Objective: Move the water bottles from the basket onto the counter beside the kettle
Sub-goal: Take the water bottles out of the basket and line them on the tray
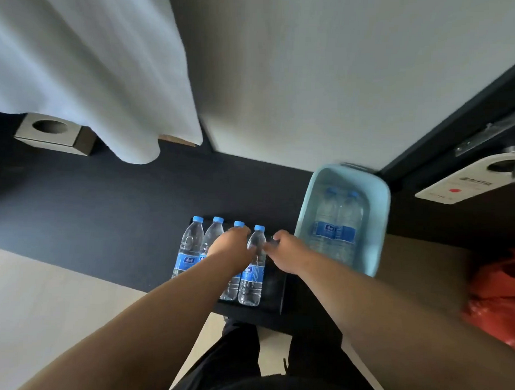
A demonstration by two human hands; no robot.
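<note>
Several clear water bottles with blue caps and blue labels stand in a row on a black tray [276, 294] on the dark counter [104, 212]. My left hand [231, 246] grips the third bottle [239, 224] around its shoulder, hiding most of it. My right hand [283, 249] pinches the rightmost bottle [253, 270] near its neck with its fingertips. The leftmost bottle [190, 245] stands free. Just right of my right hand sits a light blue basket [377, 228], with two more bottles [337, 224] lying side by side in it. No kettle is in view.
A white curtain [108, 73] hangs over the counter's back left, next to a square tissue box [54, 132]. A door with a hanger sign [467, 184] is at the right. An orange plastic bag [498, 296] lies on the wooden surface beside the basket.
</note>
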